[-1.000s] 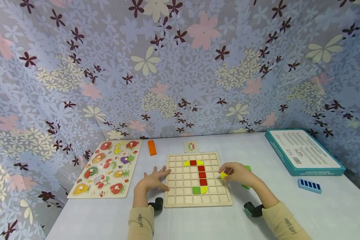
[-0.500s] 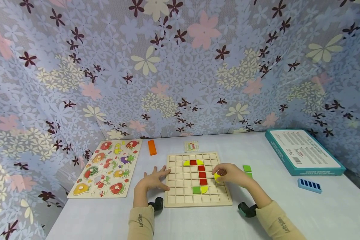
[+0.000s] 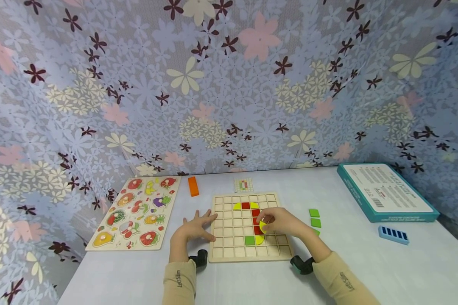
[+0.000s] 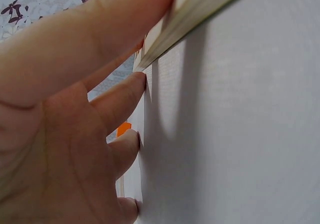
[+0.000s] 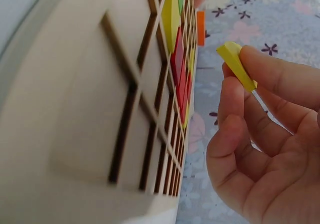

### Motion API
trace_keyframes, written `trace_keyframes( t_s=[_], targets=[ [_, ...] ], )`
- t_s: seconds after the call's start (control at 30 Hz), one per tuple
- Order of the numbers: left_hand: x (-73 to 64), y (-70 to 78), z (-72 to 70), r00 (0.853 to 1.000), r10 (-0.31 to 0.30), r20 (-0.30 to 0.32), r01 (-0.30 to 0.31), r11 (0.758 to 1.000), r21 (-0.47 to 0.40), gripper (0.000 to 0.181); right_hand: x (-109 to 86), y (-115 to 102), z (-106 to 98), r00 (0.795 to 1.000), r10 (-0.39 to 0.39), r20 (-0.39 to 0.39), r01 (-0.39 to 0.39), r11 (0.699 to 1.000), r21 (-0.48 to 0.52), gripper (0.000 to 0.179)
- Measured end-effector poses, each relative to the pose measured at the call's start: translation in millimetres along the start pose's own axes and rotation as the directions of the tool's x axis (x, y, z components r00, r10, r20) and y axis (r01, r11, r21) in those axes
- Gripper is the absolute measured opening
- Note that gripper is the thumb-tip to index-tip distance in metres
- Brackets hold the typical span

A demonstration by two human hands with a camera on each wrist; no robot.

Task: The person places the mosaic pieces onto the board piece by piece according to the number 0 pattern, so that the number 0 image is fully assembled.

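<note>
A yellow rounded tile [image 5: 236, 66] is pinched between the thumb and fingers of my right hand [image 3: 278, 221], which hovers over the right half of the wooden grid board [image 3: 229, 256]. Set in the board's cells are red tiles [image 3: 245, 206], yellow rounded tiles [image 3: 259, 239] and a green square tile [image 3: 249, 240]. My left hand [image 3: 194, 228] rests at the board's left edge with fingers spread. In the left wrist view its thumb touches the board's side [image 4: 200, 8], and the other fingertips reach the table.
Green square tiles [image 3: 314, 213] lie right of the board. Behind it is a small pattern card [image 3: 244, 185]. An orange block [image 3: 193, 186] and a fruit puzzle board [image 3: 137, 212] are at left; a teal box [image 3: 389, 192] and a blue slotted block [image 3: 393, 235] at right.
My right hand has moved left over the board, carrying the yellow tile from the right edge toward the red column. More green tiles show behind it. The left hand has stayed put.
</note>
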State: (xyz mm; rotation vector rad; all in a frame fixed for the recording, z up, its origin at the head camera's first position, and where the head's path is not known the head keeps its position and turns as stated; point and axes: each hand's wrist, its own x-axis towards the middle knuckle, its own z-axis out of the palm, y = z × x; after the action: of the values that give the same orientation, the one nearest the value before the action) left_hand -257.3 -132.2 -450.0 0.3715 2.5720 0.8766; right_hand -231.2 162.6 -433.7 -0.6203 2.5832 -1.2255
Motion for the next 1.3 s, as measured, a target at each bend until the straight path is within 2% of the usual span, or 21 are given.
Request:
trace_keyframes(
  t_s=[0.3,0.63,0.83,1.13,1.3],
  targets=[
    [0.6,-0.5,0.4,1.000,0.002,-0.004,-0.002,1.000,-0.002,0.080,8.8,-12.2,13.5,0.998,-0.063,0.031,0.062,0.998,0.014,0.010],
    [2.0,-2.6,1.8,1.000,-0.003,-0.009,0.003,1.000,-0.024,0.080,16.6,-29.6,32.1,0.996,-0.053,0.070,0.054,0.999,-0.009,0.010],
    [2.0,-2.2,1.7,1.000,0.002,-0.012,-0.002,1.000,-0.013,0.080,22.1,-34.5,43.1,0.997,-0.040,0.065,0.041,0.999,-0.010,0.012],
    [-0.4,-0.5,-0.8,1.000,0.006,-0.014,-0.006,1.000,0.005,0.079,29.6,-36.7,54.7,0.996,-0.053,0.066,0.058,0.996,-0.073,0.012],
    [0.6,-1.8,0.5,1.000,0.011,-0.009,-0.011,1.000,0.007,0.079,30.5,-39.0,59.6,0.999,-0.027,0.036,0.032,0.987,-0.159,0.011]
  ],
)
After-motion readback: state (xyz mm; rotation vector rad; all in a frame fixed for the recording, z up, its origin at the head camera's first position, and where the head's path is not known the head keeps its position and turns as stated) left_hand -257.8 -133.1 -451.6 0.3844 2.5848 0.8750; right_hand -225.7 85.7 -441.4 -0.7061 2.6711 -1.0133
